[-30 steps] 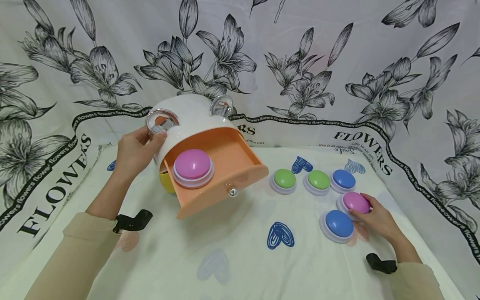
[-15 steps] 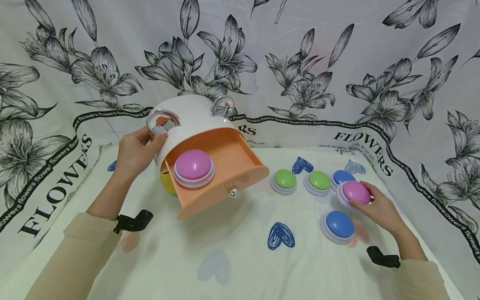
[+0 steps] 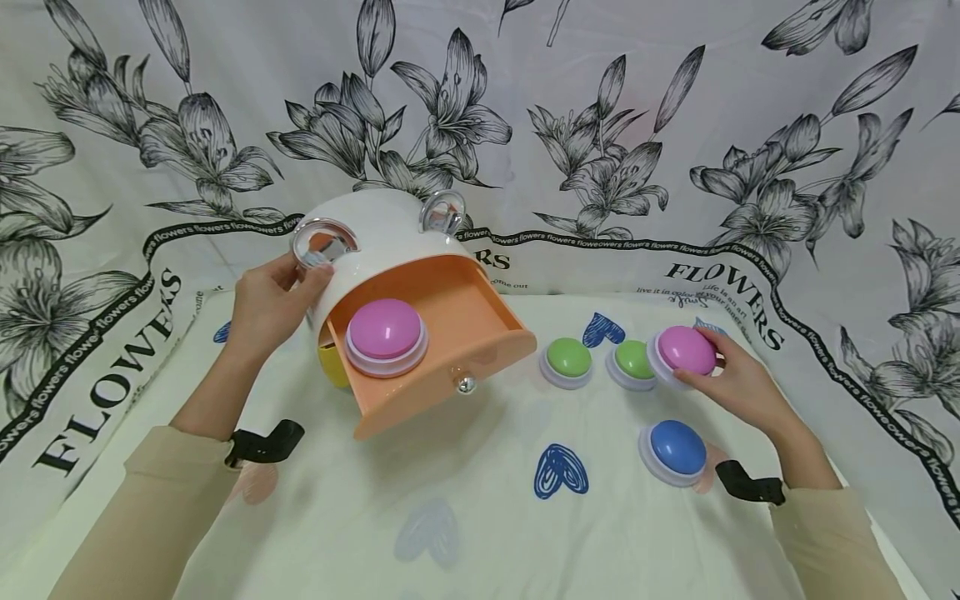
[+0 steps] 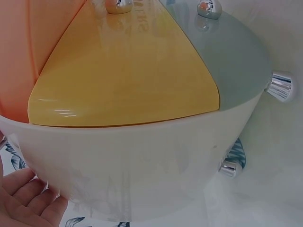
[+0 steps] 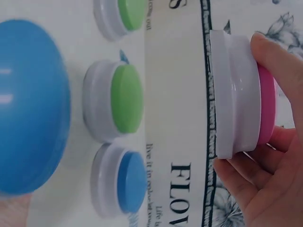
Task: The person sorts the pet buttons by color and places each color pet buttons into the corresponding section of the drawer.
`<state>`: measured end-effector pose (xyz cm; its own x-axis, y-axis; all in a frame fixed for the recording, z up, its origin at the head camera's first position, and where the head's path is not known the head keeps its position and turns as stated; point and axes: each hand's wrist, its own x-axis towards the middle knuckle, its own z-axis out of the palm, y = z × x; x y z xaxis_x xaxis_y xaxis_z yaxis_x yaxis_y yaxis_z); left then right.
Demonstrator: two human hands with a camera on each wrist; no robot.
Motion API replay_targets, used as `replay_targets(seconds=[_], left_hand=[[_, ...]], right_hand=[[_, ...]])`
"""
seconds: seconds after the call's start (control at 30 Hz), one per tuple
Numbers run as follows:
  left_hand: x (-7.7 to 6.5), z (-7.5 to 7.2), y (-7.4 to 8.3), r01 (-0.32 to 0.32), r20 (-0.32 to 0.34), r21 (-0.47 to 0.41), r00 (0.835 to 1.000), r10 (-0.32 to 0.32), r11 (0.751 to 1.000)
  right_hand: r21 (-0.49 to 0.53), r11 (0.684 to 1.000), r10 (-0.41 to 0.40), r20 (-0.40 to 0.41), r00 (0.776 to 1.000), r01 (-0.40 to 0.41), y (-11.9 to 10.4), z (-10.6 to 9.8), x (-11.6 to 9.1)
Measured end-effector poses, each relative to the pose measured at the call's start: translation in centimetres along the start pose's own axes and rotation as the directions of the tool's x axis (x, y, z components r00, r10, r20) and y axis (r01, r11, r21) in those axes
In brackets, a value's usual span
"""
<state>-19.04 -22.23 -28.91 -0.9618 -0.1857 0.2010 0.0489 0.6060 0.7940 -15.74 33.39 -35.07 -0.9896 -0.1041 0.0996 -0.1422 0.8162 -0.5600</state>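
Note:
My left hand [image 3: 273, 308] grips a white rounded drawer box [image 3: 375, 212] by its left side, at a chrome ring, keeping it tilted. Its orange drawer [image 3: 465, 308] is pulled out, and one pink button [image 3: 386, 329] with a white base sits in the drawer's left part. In the left wrist view the box's yellow drawer [image 4: 123, 71] and grey-green drawer [image 4: 232, 61] are closed. Raised above the cloth, another pink button [image 3: 684, 350] is pinched by its white base between thumb and fingers of my right hand [image 3: 742, 387].
Two green buttons, one left [image 3: 568, 357] and one nearer the hand [image 3: 632, 360], stand on the cloth. A blue button [image 3: 678, 447] lies nearer me. Another blue button [image 5: 132, 182], hidden in the head view, shows in the right wrist view. Floral fabric [image 3: 585, 142] hangs behind.
My right hand has lifted the pink button from beside the near blue one and carried it up and leftward, over the far blue button. The left hand and drawer box stay put.

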Motion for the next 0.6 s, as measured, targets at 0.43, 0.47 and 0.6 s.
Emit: replay_targets(seconds=[0.43,0.47,0.6], left_hand=[[0.0,-0.1,0.0,0.009,0.011,-0.021,1.000,-0.009,1.000],[0.0,-0.1,0.0,0.009,0.011,-0.021,1.000,-0.009,1.000],[0.0,-0.1,0.0,0.015,0.015,-0.025,1.000,-0.015,1.000]], right_hand=[[0.025,0.997,-0.076,0.035,0.997,0.075,-4.1,0.7,2.8],[0.024,0.996,-0.086,0.037,0.996,0.085,-4.5,0.7,2.9],[0.025,0.992,-0.125,0.042,0.991,0.124,-5.9,0.8,3.6]])
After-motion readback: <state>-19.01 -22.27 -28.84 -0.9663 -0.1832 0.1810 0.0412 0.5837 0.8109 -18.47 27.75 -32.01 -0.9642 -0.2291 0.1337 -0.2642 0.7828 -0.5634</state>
